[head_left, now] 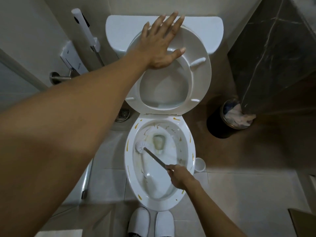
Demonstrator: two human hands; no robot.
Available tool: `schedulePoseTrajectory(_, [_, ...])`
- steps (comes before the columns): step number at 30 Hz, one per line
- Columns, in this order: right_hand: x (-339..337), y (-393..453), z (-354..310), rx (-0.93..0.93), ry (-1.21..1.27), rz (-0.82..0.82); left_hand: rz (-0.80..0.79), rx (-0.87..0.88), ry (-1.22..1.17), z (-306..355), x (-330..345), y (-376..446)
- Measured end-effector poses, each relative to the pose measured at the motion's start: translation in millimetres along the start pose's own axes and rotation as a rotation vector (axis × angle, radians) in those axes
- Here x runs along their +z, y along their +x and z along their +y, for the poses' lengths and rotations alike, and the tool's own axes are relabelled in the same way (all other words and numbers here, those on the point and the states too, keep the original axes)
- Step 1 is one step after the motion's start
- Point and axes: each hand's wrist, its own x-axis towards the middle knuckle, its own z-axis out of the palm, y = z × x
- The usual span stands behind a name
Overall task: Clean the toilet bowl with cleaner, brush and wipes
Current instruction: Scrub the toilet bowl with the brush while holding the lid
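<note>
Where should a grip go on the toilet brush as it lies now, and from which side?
Take the toilet brush on the upper end of its handle, where the right hand already holds it, coming from the near right. The thin shaft slants up out of the toilet bowl toward that side, and the bristle head sits low on the bowl's left wall, wet and soiled, so it is best left alone.
</note>
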Motion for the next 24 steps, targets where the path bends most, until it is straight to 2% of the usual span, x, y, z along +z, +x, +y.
schedulePoseTrajectory(8, [-18.9, -22.1, 20.3, 0.024, -0.150, -0.117, 0.024, -0.002, -0.018, -0.6, 2.8, 0.5])
schedulePoseTrajectory(15, [-12.7, 13.9, -6.4, -0.015, -0.028, 0.051, 0.015, -0.007, -0.029, 0.0, 2.3, 0.2])
schedulePoseTrajectory(19, [-32.1, -4.1, 3.7, 0.100, 0.113, -0.078, 0.008, -0.005, -0.033, -1.1, 2.3, 0.6])
schedulePoseTrajectory(21, [-43.1, -11.3, 7.1, 0.131, 0.011, -0.168, 0.010, -0.004, -0.034, -0.3, 2.0, 0.7])
schedulePoseTrajectory(24, [-44.3, -5.7, -1.7, 0.046, -0.124, -0.131, 0.019, -0.009, -0.038, 0.1, 3.1, 0.8])
